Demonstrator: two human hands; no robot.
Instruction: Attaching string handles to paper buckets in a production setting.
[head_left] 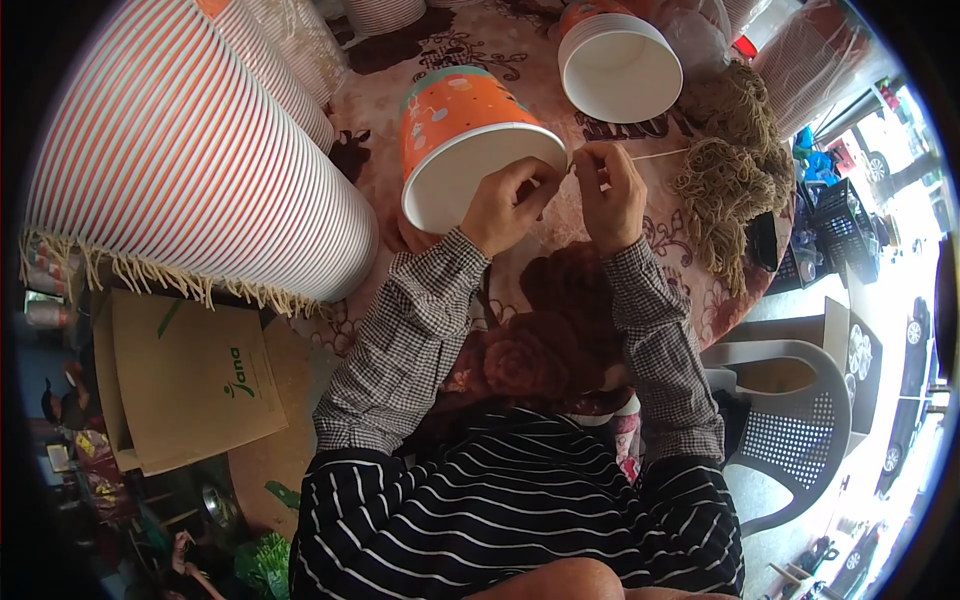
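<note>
An orange paper bucket with a pale teal base band lies tipped on the cloth, its white open mouth facing me. Beside its right rim, my left hand is closed in a pinch on what looks like the end of a thin twine. Close by, my right hand is closed too, thumb and fingertips pinching the same twine. From there the strand runs right toward a tangled heap of beige twine. The fingertips nearly meet; fine detail between them is too small to make out.
A long nested stack of bucket rims lies at the left, with more stacks behind. A second bucket stack lies at the back. The table has a patterned, fringed cloth. A cardboard box and a grey plastic chair flank me.
</note>
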